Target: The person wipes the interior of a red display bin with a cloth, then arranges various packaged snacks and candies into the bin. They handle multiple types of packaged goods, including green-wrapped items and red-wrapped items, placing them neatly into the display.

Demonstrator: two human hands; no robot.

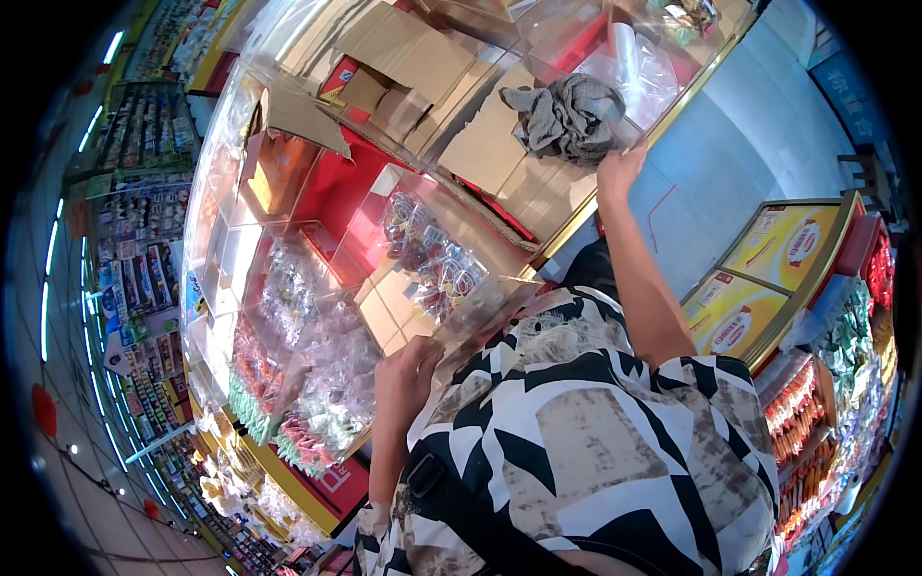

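Observation:
My left hand (pixel 408 372) is closed over the near edge of a clear plastic bin (pixel 461 331), beside small wrapped packets. Farther right, my right hand (pixel 622 169) grips the front edge of the display counter (pixel 576 213), at the corner of a clear divider. Just left of that hand lies a crumpled grey cloth (pixel 574 117), resting on flattened cardboard (pixel 495 144); whether the fingers touch it I cannot tell. Clear-bagged items with dark round pieces (pixel 423 252) fill part of the bin between my hands.
Plastic-wrapped sweets (pixel 331 355) fill compartments on the left. An open cardboard box (pixel 403 53) and a red-floored compartment (pixel 336 182) stand farther back. A clear plastic roll and bag (pixel 629 72) lie behind the cloth. Yellow boxes (pixel 740 317) and packaged goods (pixel 797 422) stand at the right.

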